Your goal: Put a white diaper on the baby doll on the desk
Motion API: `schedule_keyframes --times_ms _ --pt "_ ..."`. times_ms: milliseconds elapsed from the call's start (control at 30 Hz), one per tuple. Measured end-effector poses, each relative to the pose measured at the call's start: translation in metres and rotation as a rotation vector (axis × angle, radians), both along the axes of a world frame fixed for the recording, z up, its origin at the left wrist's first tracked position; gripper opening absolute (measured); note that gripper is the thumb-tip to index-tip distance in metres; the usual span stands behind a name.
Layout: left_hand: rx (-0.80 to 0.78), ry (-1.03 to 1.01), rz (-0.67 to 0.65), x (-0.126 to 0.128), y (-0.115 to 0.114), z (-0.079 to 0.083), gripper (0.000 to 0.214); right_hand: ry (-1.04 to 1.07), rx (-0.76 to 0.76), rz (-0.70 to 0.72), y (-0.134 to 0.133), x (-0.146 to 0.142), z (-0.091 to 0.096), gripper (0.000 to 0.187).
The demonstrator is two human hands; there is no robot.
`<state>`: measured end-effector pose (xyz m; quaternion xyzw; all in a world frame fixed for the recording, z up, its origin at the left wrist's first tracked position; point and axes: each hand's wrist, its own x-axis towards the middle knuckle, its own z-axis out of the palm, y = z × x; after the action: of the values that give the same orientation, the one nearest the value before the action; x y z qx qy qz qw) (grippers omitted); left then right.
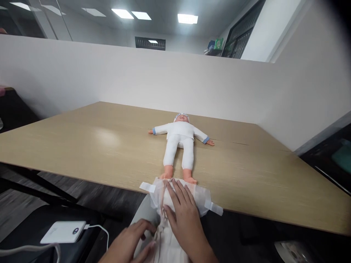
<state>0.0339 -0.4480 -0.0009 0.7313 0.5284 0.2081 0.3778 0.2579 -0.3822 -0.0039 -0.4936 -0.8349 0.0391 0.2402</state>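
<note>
A baby doll (pixel 179 146) in a white suit and cap lies on its back on the wooden table (pixel 82 146), arms spread, feet toward me. A white diaper (pixel 203 199) with tape tabs hangs over the table's near edge just below the doll's feet. My right hand (pixel 183 213) lies flat on the diaper, fingers stretched out. My left hand (pixel 131 243) rests lower on the diaper's hanging end, fingers spread against it.
A white partition wall (pixel 137 76) stands behind the table. A white power bank (pixel 63 232) with a cable lies on a dark surface at lower left. Dark floor and furniture show below the table's edge.
</note>
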Motion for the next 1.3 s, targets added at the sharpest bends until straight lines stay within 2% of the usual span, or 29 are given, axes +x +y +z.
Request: schedule_keyframes --times_ms 100,167,200,267,333,400,433,500,600,767,867,967,1067,1200,1300 --pt "0.173 0.050 -0.027 -0.010 0.037 0.051 0.022 0.015 -0.018 0.030 0.002 0.005 0.005 0.073" --pt "0.314 0.054 -0.073 -0.010 0.075 0.075 0.021 0.016 -0.023 0.048 0.003 0.008 0.007 0.073" --pt "0.405 0.085 -0.118 -0.008 0.098 0.082 0.021 0.014 -0.025 0.057 0.004 0.009 0.008 0.073" --pt "0.595 0.266 -0.168 0.001 0.144 0.087 0.041 0.008 -0.035 0.068 0.004 0.011 0.009 0.072" --pt "0.683 0.489 -0.204 0.017 0.186 0.084 0.078 0.008 -0.044 0.076 0.004 0.012 0.009 0.072" --pt "0.734 0.661 -0.357 0.035 0.217 0.079 0.103 0.015 -0.047 0.078 0.004 0.011 0.010 0.072" --pt "0.757 0.712 -0.453 0.044 0.228 0.077 0.109 0.018 -0.048 0.080 0.004 0.011 0.011 0.072" --pt "0.815 0.738 -0.623 0.058 0.242 0.076 0.109 0.017 -0.056 0.078 0.004 0.010 0.011 0.073" --pt "0.868 0.679 -0.762 0.069 0.255 0.078 0.094 0.015 -0.073 0.065 0.004 0.010 0.012 0.073" --pt "0.918 0.513 -0.863 0.072 0.270 0.078 0.051 -0.008 -0.088 0.095 0.011 0.016 0.014 0.073" --pt "0.924 0.378 -0.868 0.077 0.278 0.083 0.036 -0.036 -0.108 0.164 0.020 0.024 0.019 0.077" --pt "0.829 0.184 -0.881 0.081 0.288 0.100 0.037 -0.075 -0.150 0.236 0.032 0.031 0.028 0.085" --pt "0.717 -0.027 -0.874 0.085 0.303 0.128 0.043 -0.099 -0.207 0.254 0.051 0.036 0.040 0.080" --pt "0.623 -0.173 -0.805 0.088 0.322 0.162 0.042 -0.089 -0.262 0.281 0.095 0.038 0.047 0.071" --pt "0.543 -0.201 -0.755 0.088 0.328 0.179 0.040 -0.101 -0.249 0.307 0.136 0.039 0.044 0.070"
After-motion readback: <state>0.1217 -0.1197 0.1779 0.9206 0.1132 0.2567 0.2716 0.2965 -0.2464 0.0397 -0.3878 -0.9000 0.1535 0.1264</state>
